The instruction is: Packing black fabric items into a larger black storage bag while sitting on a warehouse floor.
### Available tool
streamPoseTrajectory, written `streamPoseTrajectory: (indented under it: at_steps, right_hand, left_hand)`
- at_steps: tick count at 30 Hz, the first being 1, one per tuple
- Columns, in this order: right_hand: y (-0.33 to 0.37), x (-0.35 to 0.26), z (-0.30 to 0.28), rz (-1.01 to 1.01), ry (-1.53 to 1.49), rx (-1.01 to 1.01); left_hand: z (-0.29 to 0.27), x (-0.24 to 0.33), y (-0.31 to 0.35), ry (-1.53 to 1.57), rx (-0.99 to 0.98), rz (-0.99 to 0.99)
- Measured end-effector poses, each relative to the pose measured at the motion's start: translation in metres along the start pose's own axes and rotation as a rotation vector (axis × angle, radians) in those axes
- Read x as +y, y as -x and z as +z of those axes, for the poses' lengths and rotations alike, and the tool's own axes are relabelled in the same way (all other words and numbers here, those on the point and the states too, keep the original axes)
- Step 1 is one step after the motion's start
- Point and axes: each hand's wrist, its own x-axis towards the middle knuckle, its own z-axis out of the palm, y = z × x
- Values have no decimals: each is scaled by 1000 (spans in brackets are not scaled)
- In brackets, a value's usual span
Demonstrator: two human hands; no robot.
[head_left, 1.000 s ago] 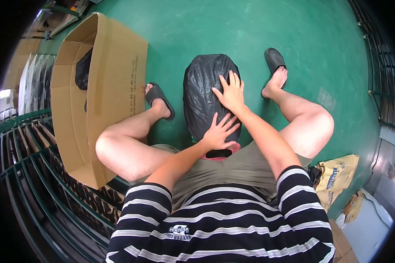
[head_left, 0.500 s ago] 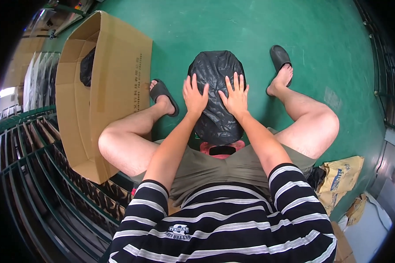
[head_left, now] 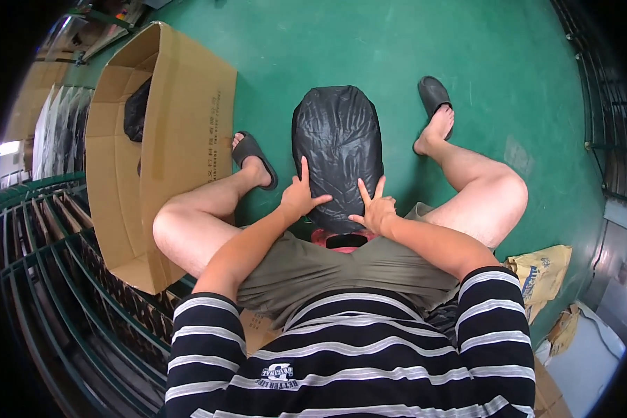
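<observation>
An oval bundle in black plastic (head_left: 336,146), possibly a filled bag, lies lengthwise between my legs. My left hand (head_left: 299,199) rests at its near left edge, thumb and index finger spread against the plastic. On the near right edge lies my right hand (head_left: 379,212), its thumb and index finger apart on the plastic and its other fingers partly hidden. Both hands look open, touching the bundle without fingers wrapped round it. A red object with a dark opening (head_left: 346,240) shows at the bundle's near end, mostly hidden.
A tall open cardboard box (head_left: 188,146) stands beside my left leg, with black plastic (head_left: 137,111) inside. A green metal rack (head_left: 70,299) is at the left. Yellowish paper sacks (head_left: 542,275) lie on the green floor (head_left: 494,42) at the right, near my right knee.
Both hands have slid from the top of the bundle back toward me, to its near side edges. The bundle looks smoother, and its exposed top is now uncovered by my hands.
</observation>
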Motion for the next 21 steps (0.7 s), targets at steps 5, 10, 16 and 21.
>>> streamPoseTrajectory:
  at_steps: [5,10,16,21]
  right_hand:
    - [-9,-10,19,9,307,-91]
    - [-6,-14,45,-21,436,-107]
    - [0,-17,44,8,558,-64]
    - [8,-15,22,-209,524,-468]
  left_hand:
    - [2,5,16,-268,-76,50]
    - [-25,34,-1,-526,-344,-22]
    - [-45,76,-12,-406,285,663]
    - [9,59,-3,-321,171,681]
